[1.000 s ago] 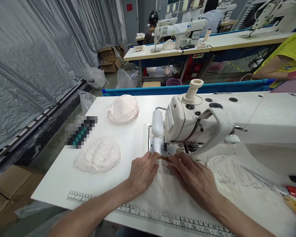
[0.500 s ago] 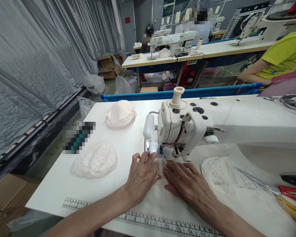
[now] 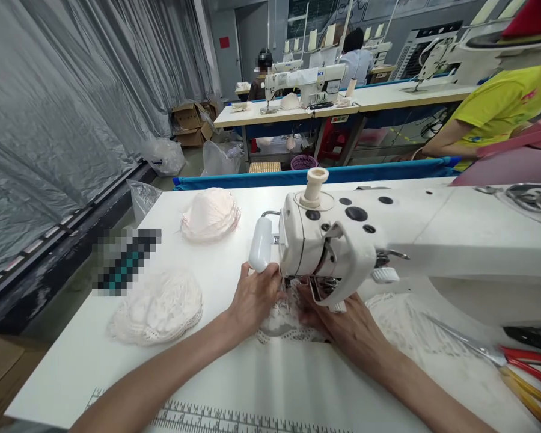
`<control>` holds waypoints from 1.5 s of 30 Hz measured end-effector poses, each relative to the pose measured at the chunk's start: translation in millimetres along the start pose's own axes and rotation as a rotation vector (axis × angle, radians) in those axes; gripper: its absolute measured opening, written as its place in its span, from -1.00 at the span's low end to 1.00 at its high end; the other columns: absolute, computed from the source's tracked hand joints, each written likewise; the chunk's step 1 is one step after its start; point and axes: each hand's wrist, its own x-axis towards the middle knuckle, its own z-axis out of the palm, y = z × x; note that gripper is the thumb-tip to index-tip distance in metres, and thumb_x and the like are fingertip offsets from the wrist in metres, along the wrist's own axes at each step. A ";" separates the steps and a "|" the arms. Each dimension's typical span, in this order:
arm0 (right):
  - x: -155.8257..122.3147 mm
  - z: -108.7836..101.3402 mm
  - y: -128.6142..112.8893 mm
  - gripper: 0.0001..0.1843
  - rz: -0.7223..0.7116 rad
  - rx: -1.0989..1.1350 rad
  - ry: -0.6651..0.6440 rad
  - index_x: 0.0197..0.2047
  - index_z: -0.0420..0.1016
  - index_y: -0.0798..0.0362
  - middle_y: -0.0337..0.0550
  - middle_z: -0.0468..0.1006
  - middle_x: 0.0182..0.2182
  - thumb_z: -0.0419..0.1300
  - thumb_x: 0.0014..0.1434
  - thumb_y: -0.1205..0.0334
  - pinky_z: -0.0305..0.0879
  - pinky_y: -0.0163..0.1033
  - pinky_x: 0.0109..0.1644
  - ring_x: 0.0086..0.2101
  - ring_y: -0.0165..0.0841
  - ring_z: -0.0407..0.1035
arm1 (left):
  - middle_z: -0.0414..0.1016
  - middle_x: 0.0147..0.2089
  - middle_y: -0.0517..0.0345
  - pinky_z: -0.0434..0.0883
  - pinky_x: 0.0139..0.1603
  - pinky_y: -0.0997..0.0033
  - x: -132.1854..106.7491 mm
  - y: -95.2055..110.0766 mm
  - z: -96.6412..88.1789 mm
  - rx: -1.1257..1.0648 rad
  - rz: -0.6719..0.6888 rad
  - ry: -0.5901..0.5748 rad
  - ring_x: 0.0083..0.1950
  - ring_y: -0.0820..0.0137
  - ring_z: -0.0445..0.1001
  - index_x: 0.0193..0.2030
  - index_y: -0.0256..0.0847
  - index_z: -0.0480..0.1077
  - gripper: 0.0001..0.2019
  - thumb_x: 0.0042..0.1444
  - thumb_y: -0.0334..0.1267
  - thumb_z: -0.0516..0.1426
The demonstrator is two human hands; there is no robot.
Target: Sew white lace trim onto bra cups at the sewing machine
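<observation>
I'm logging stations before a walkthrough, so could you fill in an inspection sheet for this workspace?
Surface: white table with a ruler scale along its near edge.
Job's things: white lace, partly under the sewing machine.
Clutter: pale pink cup and cream lace piece on the left; red-handled tool and yellow-handled tool on the right.
Hands: left hand and right hand both at the white lace; right fingertips hidden.
Cables: what look like cords under the table behind.
Surroundings: silvery curtain, cardboard boxes, person in yellow top.
</observation>
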 end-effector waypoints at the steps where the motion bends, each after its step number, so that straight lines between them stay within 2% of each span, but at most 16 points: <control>1: -1.4 0.1 0.5 -0.71 -0.002 0.015 -0.014 -0.23 0.53 0.06 -0.03 0.57 -0.39 -0.01 0.30 0.20 0.24 -0.11 -0.23 -0.36 -0.24 0.39 | 0.34 -0.35 0.30 0.05 -0.18 0.28 0.9 -0.7 -0.3 -0.005 -0.001 -0.014 -0.30 0.47 0.35 -0.44 -0.24 0.23 -0.83 0.16 -0.48 0.05; 6: -9.4 -10.1 -2.6 -0.58 -0.025 0.161 -0.138 0.00 0.39 0.11 0.02 0.57 -0.21 -0.07 0.30 0.00 0.11 0.07 0.00 -0.17 -0.16 0.40 | 0.37 -0.33 0.21 0.09 -0.16 0.25 -1.0 -0.3 -5.9 0.036 0.030 0.002 -0.23 0.41 0.36 -0.38 -0.24 0.29 -0.87 0.20 -0.44 0.03; 9: -13.3 -21.5 -10.0 -0.42 -0.101 0.244 -0.216 -0.01 0.38 0.14 0.10 0.50 -0.07 -0.07 0.21 -0.18 0.08 0.06 0.02 -0.10 -0.15 0.38 | 0.43 -0.23 0.10 0.15 -0.10 0.23 -12.2 8.0 -13.1 0.019 0.139 0.037 -0.13 0.35 0.36 -0.25 -0.25 0.33 -0.93 0.22 -0.39 0.03; 11: -15.1 -24.9 -16.0 -0.56 -0.125 0.284 -0.220 -0.12 0.41 0.14 0.05 0.51 -0.09 -0.03 0.26 -0.08 0.09 0.00 0.01 -0.11 -0.20 0.38 | 0.45 -0.21 0.09 0.21 -0.06 0.25 -22.7 17.0 -17.7 -0.082 0.221 0.032 -0.13 0.37 0.37 -0.22 -0.26 0.34 -0.90 0.23 -0.30 0.04; 13: -16.1 -23.5 -21.2 -0.77 -0.122 0.314 -0.185 -0.24 0.41 0.14 -0.04 0.54 -0.19 -0.02 0.31 0.22 0.12 -0.08 -0.03 -0.16 -0.28 0.40 | 0.47 -0.24 0.10 0.25 -0.02 0.24 -32.8 26.8 -20.7 -0.177 0.252 0.026 -0.16 0.36 0.39 -0.24 -0.27 0.35 -0.78 0.19 -0.12 0.08; 15: -16.3 -19.4 -24.2 -0.82 -0.104 0.346 -0.116 -0.30 0.39 0.15 -0.09 0.55 -0.28 -0.02 0.28 0.42 0.16 -0.13 -0.07 -0.25 -0.34 0.41 | 0.48 -0.25 0.07 0.27 -0.02 0.16 -39.7 34.6 -21.4 -0.192 0.244 0.023 -0.18 0.31 0.41 -0.24 -0.28 0.35 -0.63 0.11 0.05 0.09; 16: -16.1 -17.3 -24.8 -0.83 -0.088 0.366 -0.085 -0.30 0.38 0.15 -0.10 0.55 -0.33 -0.01 0.26 0.45 0.18 -0.15 -0.11 -0.29 -0.35 0.41 | 0.49 -0.26 0.05 0.28 -0.03 0.13 -41.6 37.1 -20.9 -0.169 0.232 0.026 -0.18 0.28 0.41 -0.23 -0.30 0.36 -0.62 0.10 0.06 0.09; 17: -15.7 -15.6 -24.8 -0.84 -0.063 0.388 -0.061 -0.30 0.37 0.14 -0.12 0.54 -0.37 0.00 0.25 0.45 0.20 -0.16 -0.14 -0.33 -0.36 0.41 | 0.49 -0.27 0.05 0.29 -0.05 0.13 -42.4 38.4 -20.1 -0.140 0.227 0.037 -0.20 0.28 0.42 -0.23 -0.30 0.36 -0.67 0.13 -0.02 0.08; 19: -14.8 -13.8 -23.7 -0.85 -0.003 0.426 -0.040 -0.29 0.35 0.12 -0.15 0.52 -0.44 -0.01 0.27 0.39 0.22 -0.19 -0.22 -0.40 -0.38 0.39 | 0.49 -0.36 0.11 0.32 -0.12 0.19 -41.8 37.7 -17.6 -0.097 0.217 0.086 -0.30 0.36 0.42 -0.24 -0.30 0.36 -0.87 0.16 -0.31 0.03; 22: -13.9 -12.9 -21.8 -0.81 0.040 0.427 -0.055 -0.23 0.33 0.12 -0.12 0.52 -0.43 0.02 0.29 0.17 0.23 -0.20 -0.30 -0.43 -0.35 0.39 | 0.41 -0.51 0.23 0.32 -0.26 0.32 -37.5 31.9 -13.2 -0.072 0.184 0.168 -0.49 0.48 0.34 -0.22 -0.31 0.36 -0.77 0.09 -0.60 -0.04; 24: -14.2 -11.3 -21.7 -0.83 0.040 0.394 -0.048 -0.19 0.32 0.13 -0.11 0.52 -0.42 0.05 0.27 0.19 0.23 -0.21 -0.31 -0.41 -0.33 0.39 | 0.36 -0.56 0.28 0.29 -0.34 0.36 -34.5 29.1 -10.6 -0.055 0.148 0.179 -0.53 0.50 0.30 -0.24 -0.31 0.36 -0.80 0.10 -0.58 -0.02; 26: -15.3 -9.3 -22.5 -0.91 0.039 0.361 -0.031 -0.17 0.32 0.14 -0.12 0.52 -0.42 0.04 0.26 0.35 0.23 -0.23 -0.30 -0.40 -0.35 0.39 | 0.37 -0.57 0.29 0.27 -0.35 0.37 -32.9 29.3 -9.1 -0.029 0.131 0.180 -0.52 0.51 0.31 -0.31 -0.28 0.37 -0.85 0.12 -0.55 0.02; 28: -16.6 -8.3 -23.6 -0.87 0.034 0.343 -0.032 -0.14 0.32 0.16 -0.10 0.53 -0.40 0.01 0.25 0.44 0.23 -0.23 -0.27 -0.36 -0.34 0.39 | 0.41 -0.52 0.29 0.27 -0.31 0.36 -33.7 31.7 -9.3 -0.010 0.130 0.173 -0.47 0.51 0.36 -0.36 -0.25 0.37 -0.85 0.13 -0.54 0.05; 35: -18.6 -16.9 -24.6 -0.80 0.003 0.368 -0.129 -0.22 0.42 0.08 -0.11 0.50 -0.30 -0.01 0.25 0.44 0.17 -0.21 -0.21 -0.29 -0.35 0.35 | 0.50 -0.33 0.28 0.24 -0.15 0.30 -45.2 37.6 -16.9 -0.038 0.124 0.148 -0.28 0.50 0.41 -0.34 -0.17 0.41 -0.85 0.15 -0.49 0.09; 41: -21.6 -19.1 -23.5 -0.75 0.012 0.380 -0.191 -0.25 0.45 0.05 -0.14 0.50 -0.27 -0.03 0.28 0.43 0.11 -0.17 -0.13 -0.27 -0.36 0.33 | 0.52 -0.34 0.23 0.25 -0.18 0.31 -45.0 38.6 -22.2 -0.038 0.161 0.147 -0.27 0.48 0.43 -0.33 -0.26 0.40 -0.89 0.13 -0.51 0.11; 45: -23.2 -17.5 -23.1 -0.73 0.001 0.411 -0.195 -0.24 0.45 0.07 -0.14 0.52 -0.23 -0.06 0.31 0.41 0.10 -0.19 -0.14 -0.23 -0.37 0.35 | 0.55 -0.25 0.16 0.27 -0.15 0.31 -45.5 37.9 -22.5 -0.054 0.199 0.138 -0.20 0.46 0.45 -0.29 -0.31 0.40 -0.90 0.12 -0.53 0.10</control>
